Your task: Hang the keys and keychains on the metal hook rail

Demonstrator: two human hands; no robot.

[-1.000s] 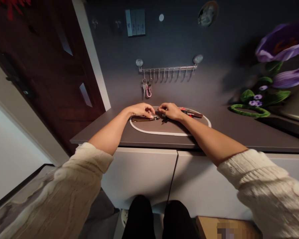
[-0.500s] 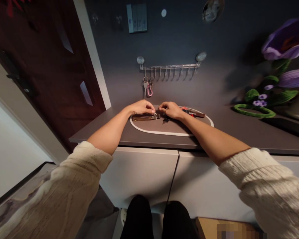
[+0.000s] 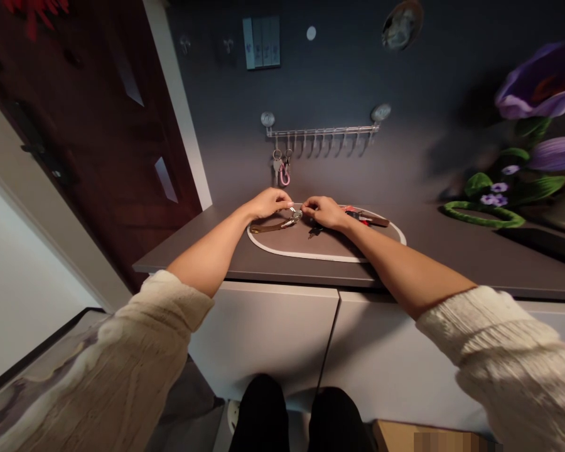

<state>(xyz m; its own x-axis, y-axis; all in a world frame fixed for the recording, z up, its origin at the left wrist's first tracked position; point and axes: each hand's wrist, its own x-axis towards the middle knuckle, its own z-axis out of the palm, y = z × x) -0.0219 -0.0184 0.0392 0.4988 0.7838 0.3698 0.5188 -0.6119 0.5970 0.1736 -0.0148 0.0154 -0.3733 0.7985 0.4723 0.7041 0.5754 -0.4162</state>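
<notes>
An oval tray with a white rim (image 3: pixel 282 252) lies on a dark cabinet top. My left hand (image 3: pixel 266 202) pinches the metal clasp end of a brown leather key strap (image 3: pixel 269 226), whose far end rests in the tray. My right hand (image 3: pixel 324 211) is closed on the key ring at the same clasp, fingertips almost meeting the left hand's. A dark key (image 3: pixel 314 232) lies just below my right hand. Both sleeves are cream knit.
A red-and-brown keychain (image 3: pixel 368 218) lies at the tray's back right. A wall hook rail (image 3: pixel 324 132) holds keys with a pink carabiner (image 3: pixel 283 171). Purple flowers with a green wreath (image 3: pixel 481 216) stand at right. A dark wooden door (image 3: pixel 85 125) is at left.
The strap's clasp end has lifted a little off the tray between my two hands. The view has shifted slightly; the hands stay in the same place.
</notes>
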